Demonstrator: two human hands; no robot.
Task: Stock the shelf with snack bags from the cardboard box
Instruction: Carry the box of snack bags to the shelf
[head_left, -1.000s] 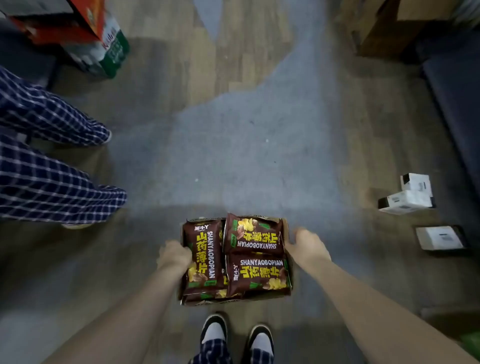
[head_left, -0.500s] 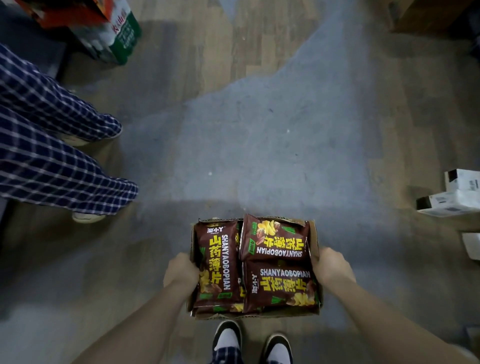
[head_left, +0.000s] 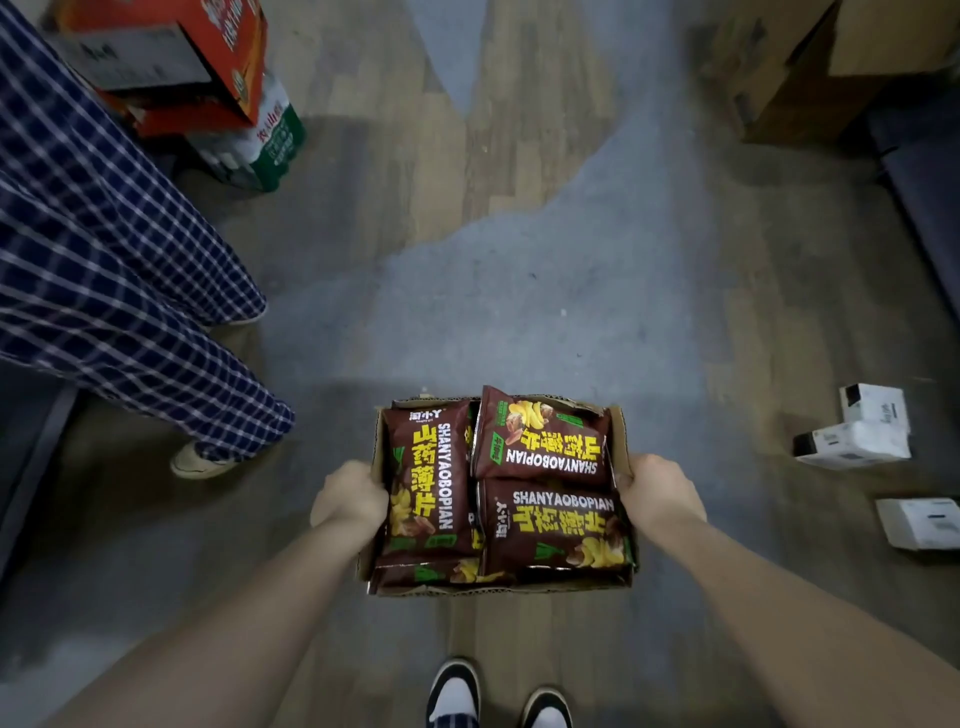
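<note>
An open cardboard box (head_left: 621, 434) hangs in front of me above the floor, full of dark brown snack bags with yellow print. One bag (head_left: 423, 486) lies lengthwise on the left, two more (head_left: 545, 441) lie on the right, and others show beneath. My left hand (head_left: 348, 496) grips the box's left wall with fingers curled under it. My right hand (head_left: 657, 491) grips the right wall the same way. No shelf is in view.
Another person's legs in blue checked trousers (head_left: 104, 270) stand close on the left. Stacked red and green cartons (head_left: 208, 88) sit at the back left, a brown carton (head_left: 810, 67) at the back right. White boxes (head_left: 857, 431) lie on the floor to the right.
The box has come up and closer to me, held in both hands. The view has shifted, so the floor and the white boxes slid to the right.
</note>
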